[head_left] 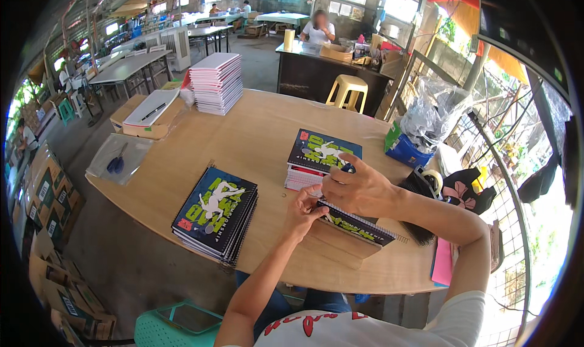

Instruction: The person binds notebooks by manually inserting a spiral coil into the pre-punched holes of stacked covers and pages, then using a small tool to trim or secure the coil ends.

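1. While I watch, a person works at the wooden desk (261, 134), where a spiral notebook (360, 225) stands on edge, coil upward, just beside a brown board (340, 248).
2. The left hand (302, 214) has its grip clamped on the left end of that notebook, thumb and fingers together there.
3. The right hand (358, 186) bends over the notebook's coiled edge, fingers curled; something dark shows among them, but I cannot tell what, nor whether this grip is closed.
4. Left of the notebook, apart from it, lies a notebook pile (213, 210); just beyond the notebook sits a second pile (322, 149).
5. Well beyond the notebook, leftward, stand a tall paper stack (216, 82) and, farther left, blue-handled scissors (117, 163) on clear plastic (139, 155).
6. Right of the notebook are a pink sheet (444, 262) and, farther off, a blue-and-green box (404, 149) bearing crumpled plastic (429, 113).
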A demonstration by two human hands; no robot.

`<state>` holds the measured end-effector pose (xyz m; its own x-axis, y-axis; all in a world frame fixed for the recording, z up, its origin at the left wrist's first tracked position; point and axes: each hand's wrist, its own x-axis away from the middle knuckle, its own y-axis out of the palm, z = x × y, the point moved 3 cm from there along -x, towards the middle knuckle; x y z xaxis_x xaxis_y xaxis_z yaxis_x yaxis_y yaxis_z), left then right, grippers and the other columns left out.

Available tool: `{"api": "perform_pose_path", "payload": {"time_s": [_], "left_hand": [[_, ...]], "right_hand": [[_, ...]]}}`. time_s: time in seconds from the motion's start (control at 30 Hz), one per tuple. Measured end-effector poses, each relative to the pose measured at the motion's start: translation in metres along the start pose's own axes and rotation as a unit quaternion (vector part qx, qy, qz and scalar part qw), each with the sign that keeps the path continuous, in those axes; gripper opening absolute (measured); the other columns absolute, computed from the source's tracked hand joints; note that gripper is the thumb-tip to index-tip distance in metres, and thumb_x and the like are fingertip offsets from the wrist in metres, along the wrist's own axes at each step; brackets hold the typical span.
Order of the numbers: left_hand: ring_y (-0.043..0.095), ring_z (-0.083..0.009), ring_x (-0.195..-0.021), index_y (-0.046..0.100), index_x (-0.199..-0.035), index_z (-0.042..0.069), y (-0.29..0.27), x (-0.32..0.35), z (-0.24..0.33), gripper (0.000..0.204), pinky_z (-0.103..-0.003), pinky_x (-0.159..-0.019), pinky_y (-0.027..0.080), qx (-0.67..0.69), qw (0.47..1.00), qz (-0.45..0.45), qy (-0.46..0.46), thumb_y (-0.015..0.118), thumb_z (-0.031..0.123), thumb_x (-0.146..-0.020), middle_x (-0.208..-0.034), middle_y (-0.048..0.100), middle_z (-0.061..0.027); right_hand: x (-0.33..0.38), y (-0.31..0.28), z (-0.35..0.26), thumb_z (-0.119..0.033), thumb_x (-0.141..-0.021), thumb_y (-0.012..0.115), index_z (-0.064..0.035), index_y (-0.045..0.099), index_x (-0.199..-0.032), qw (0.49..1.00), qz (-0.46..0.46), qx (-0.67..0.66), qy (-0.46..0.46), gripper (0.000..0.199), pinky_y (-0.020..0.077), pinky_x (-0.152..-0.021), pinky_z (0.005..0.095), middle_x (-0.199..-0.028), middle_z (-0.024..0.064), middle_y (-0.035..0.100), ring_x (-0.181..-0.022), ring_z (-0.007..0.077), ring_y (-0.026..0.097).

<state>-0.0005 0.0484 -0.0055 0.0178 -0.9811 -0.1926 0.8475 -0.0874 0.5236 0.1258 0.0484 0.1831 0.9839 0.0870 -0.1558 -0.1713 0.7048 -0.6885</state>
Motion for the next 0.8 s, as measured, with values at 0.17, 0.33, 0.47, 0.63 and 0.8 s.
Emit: {"api": "perform_pose_path", "payload": {"time_s": [0.17, 0.33, 0.47, 0.63, 0.8], "left_hand": [[0.063, -0.0081, -0.082, 0.055, -0.137, 0.008, -0.003, 0.000, -0.003, 0.063, -0.023, -0.075, 0.050, -0.031, 0.999, 0.011, 0.027, 0.080, -0.006, -0.080, -0.090, 0.069, -0.0012], [0.064, -0.0114, -0.086, 0.058, -0.132, 0.009, 0.005, 0.007, -0.020, 0.049, -0.026, -0.076, 0.051, -0.135, 0.981, 0.070, 0.120, 0.078, 0.006, -0.087, -0.094, 0.070, -0.0050], [0.064, -0.0221, -0.107, 0.062, -0.134, 0.016, 0.054, 0.039, 0.045, 0.046, -0.041, -0.100, 0.044, -0.640, 0.686, 0.133, 0.319, 0.073, 0.021, -0.090, -0.113, 0.068, -0.0086], [0.064, -0.0223, -0.100, 0.060, -0.141, 0.029, 0.066, 0.018, 0.048, 0.060, -0.045, -0.100, 0.043, -0.673, 0.607, -0.140, 0.400, 0.069, 0.017, -0.083, -0.113, 0.067, -0.0020], [0.064, -0.0250, -0.073, 0.066, -0.135, 0.026, 0.038, 0.030, 0.172, 0.055, -0.038, -0.065, 0.051, -0.635, 0.668, 0.120, 0.368, 0.064, 0.002, -0.086, -0.087, 0.065, -0.0073]], "right_hand": [[0.005, 0.004, -0.005, -0.027, -0.079, 0.072, -0.0123, 0.074, -0.085, 0.980, -0.145, -0.101, 0.087, 0.016, 0.0511, -0.089, 0.0466, -0.092, 0.0029, 0.067, -0.099, 0.0205, 0.064], [0.035, 0.007, -0.010, -0.033, -0.083, 0.078, -0.0038, 0.074, -0.096, 0.844, -0.120, -0.363, 0.376, 0.032, 0.0549, -0.077, 0.0458, -0.094, 0.0111, 0.067, -0.088, 0.0301, 0.068], [0.082, -0.023, -0.005, -0.013, -0.076, 0.082, -0.0026, 0.074, -0.104, 0.799, 0.129, -0.287, 0.512, 0.031, 0.0549, -0.081, 0.0394, -0.101, 0.0151, 0.069, -0.091, 0.0309, 0.069], [0.159, -0.018, -0.033, -0.005, -0.076, 0.079, 0.0015, 0.072, -0.109, 0.713, 0.218, -0.222, 0.629, 0.035, 0.0522, -0.082, 0.0356, -0.097, 0.0146, 0.068, -0.088, 0.0279, 0.066], [0.243, 0.018, -0.135, -0.012, -0.075, 0.081, -0.0013, 0.072, -0.106, 0.668, 0.100, -0.189, 0.713, 0.034, 0.0498, -0.086, 0.0417, -0.102, 0.0152, 0.066, -0.098, 0.0317, 0.061]]}}
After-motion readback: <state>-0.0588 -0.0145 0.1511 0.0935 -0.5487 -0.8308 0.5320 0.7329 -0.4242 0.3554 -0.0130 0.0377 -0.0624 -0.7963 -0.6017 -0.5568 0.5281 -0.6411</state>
